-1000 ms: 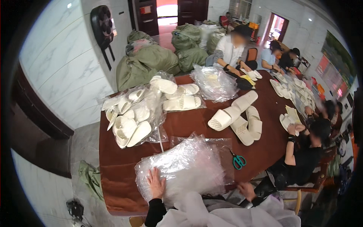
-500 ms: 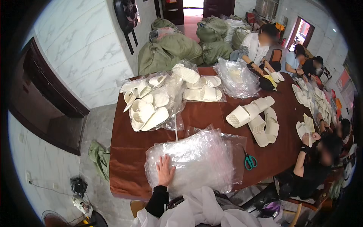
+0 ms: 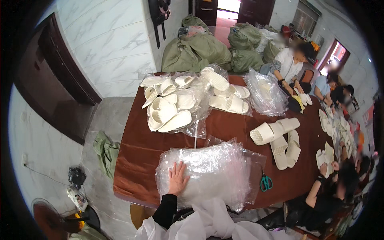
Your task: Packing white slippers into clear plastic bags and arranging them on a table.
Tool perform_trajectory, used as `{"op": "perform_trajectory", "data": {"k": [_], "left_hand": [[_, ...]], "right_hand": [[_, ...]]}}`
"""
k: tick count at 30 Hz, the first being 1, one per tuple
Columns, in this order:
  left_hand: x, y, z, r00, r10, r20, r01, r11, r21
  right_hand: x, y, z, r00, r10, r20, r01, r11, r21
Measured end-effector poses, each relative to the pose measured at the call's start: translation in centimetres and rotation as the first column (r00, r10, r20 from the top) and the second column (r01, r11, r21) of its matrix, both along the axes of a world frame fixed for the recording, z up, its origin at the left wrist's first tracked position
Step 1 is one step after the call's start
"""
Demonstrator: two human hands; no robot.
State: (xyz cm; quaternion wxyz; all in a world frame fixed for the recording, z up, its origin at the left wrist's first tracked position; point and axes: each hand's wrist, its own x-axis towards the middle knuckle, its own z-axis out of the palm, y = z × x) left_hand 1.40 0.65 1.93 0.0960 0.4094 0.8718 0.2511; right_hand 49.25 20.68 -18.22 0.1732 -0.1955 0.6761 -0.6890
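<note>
My left hand [image 3: 177,179] lies flat, fingers spread, on the left part of a stack of clear plastic bags [image 3: 216,172] at the table's near edge. It grips nothing. My right hand does not show. Scissors with teal handles [image 3: 266,183] lie just right of the stack. Farther right are cream slippers [image 3: 287,154], some lying across others. Beyond the stack, at the far left, more cream slippers [image 3: 163,112] are heaped on and among clear plastic bags.
The table has a brown cloth [image 3: 136,160]. Another pile of clear bags [image 3: 265,94] lies at its far side. Several people sit along the right, handling slippers; one in black [image 3: 332,200] is nearest. Green sacks [image 3: 200,52] stand behind. A fan [image 3: 47,214] is at lower left.
The whole view has shifted and tilted, so the table and slippers appear farther right. My left hand stays flat on the bags.
</note>
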Motion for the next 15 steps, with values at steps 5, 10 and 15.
{"op": "perform_trajectory", "data": {"k": [5,10,15], "left_hand": [[-0.1,0.6,0.8,1.0,-0.009,0.012,0.009,1.0,0.023],[-0.4,-0.3,0.4,0.998,0.043,0.042,-0.046,0.996,0.071],[-0.4,-0.4,0.5,0.998,0.013,0.058,-0.019,0.994,0.107]], "right_hand": [[-2.7,0.5,5.6,0.987,-0.02,0.161,0.012,0.999,0.053],[-7.3,0.4,10.7,0.951,-0.007,0.31,-0.03,0.993,0.116],[-11.3,0.3,14.9,0.91,-0.027,0.414,-0.051,0.983,0.176]]}}
